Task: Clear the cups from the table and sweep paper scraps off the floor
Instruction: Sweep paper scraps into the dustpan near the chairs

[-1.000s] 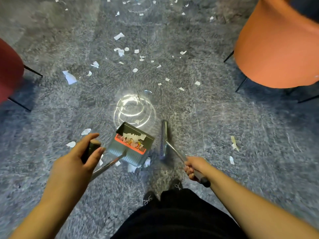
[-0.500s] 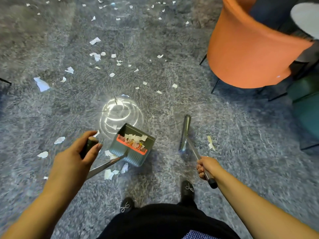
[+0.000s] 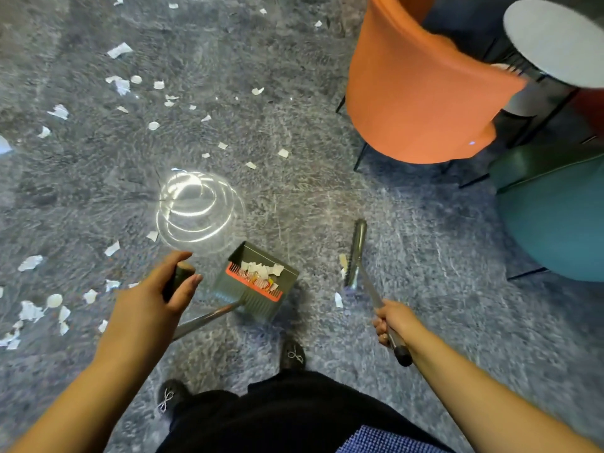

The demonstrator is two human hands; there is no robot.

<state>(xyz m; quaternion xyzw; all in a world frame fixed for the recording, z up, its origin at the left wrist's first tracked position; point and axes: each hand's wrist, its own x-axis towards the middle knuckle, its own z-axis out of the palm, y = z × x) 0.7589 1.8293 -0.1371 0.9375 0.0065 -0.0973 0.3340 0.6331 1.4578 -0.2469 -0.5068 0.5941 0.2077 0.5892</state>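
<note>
A person's left hand (image 3: 147,299) grips the dustpan (image 3: 258,282) handle, its tray holding paper scraps (image 3: 261,269); the right hand (image 3: 392,322) grips the broom (image 3: 356,253), now swung rightward toward the orange chair (image 3: 418,93). A round tabletop (image 3: 555,40) has come into view; scraps litter the floor (image 3: 425,289).

The left hand (image 3: 153,299) grips the dustpan (image 3: 258,282) handle; the pan, just ahead of it, holds paper scraps (image 3: 261,271). The right hand (image 3: 394,323) grips the broom (image 3: 356,253), its head ahead. An orange chair (image 3: 415,93) stands beyond the right hand.
</note>
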